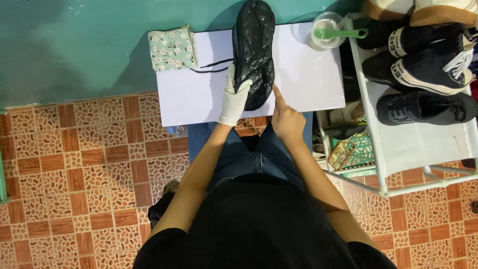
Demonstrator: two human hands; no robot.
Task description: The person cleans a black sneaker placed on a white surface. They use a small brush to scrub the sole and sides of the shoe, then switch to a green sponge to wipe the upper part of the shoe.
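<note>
The gloved left hand (234,97) grips a black shoe (254,52) at its near end, sole up, on the white worktop (308,74). The bare right hand (286,119) holds nothing; its forefinger is stretched out to the shoe's edge, the other fingers curled. The shoe looks light, with a stiff, lugged rubber sole that should not slip; I would take it round the narrow waist or heel. Left of the gloved hand lies a flowered green pouch (172,48) with a black lace (211,67). Beyond the right hand stands a clear tub (326,30) with a green scoop (343,34); further right, a white rack (398,144) holds black sneakers (423,107), their side markings too small to tell.
</note>
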